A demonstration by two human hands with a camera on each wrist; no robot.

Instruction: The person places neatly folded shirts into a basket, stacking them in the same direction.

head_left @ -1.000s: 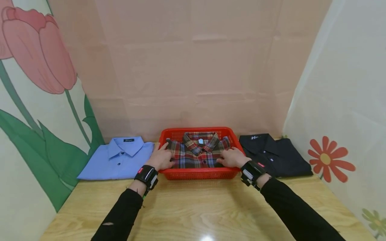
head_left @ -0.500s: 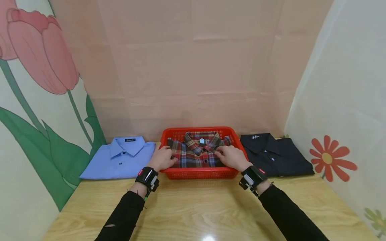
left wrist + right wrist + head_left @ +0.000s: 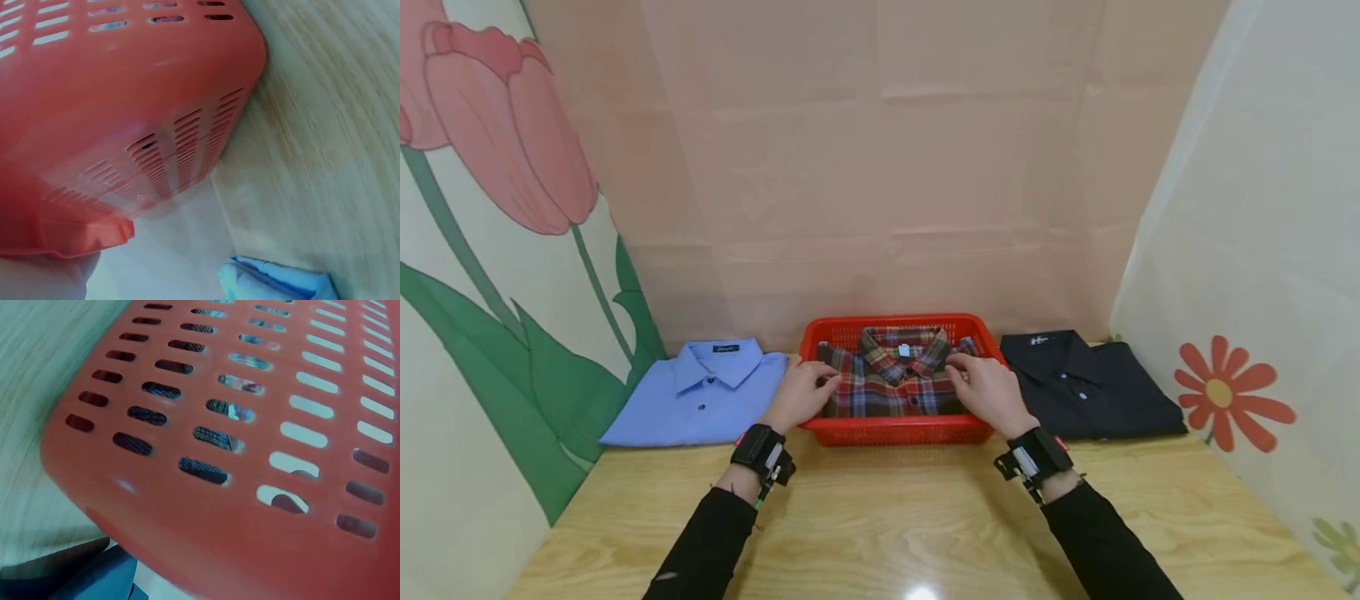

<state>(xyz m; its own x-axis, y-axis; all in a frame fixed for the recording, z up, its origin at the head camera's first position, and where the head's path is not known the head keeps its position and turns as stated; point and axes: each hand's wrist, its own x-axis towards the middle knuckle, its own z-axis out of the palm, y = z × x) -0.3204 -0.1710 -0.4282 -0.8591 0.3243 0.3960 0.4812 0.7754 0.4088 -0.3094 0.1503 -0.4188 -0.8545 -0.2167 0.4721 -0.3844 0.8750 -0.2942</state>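
Observation:
A folded plaid shirt point(image 3: 887, 387) lies collar-up inside a red plastic basket point(image 3: 898, 432) against the back of the table. At the basket's left rim, my left hand point(image 3: 801, 393) hovers with loosely bent fingers that grip nothing. Part of that hand point(image 3: 37, 278) shows past the rim in the left wrist view. My right hand point(image 3: 988, 390) is over the right side of the basket, its relaxed fingertips close above the shirt near the collar. In the right wrist view the slotted wall of the basket point(image 3: 156, 500) hides most of that hand.
To the left of the basket lies a folded light blue shirt point(image 3: 700, 408). A folded black shirt point(image 3: 1093, 400) is on the right, close beside the basket. The wooden table point(image 3: 887, 517) ends at a papered back wall point(image 3: 880, 167).
Both hands have lifted from the shirt's sides, their fingers drawn in. The right hand has shifted toward the collar. Shirt and basket look unchanged.

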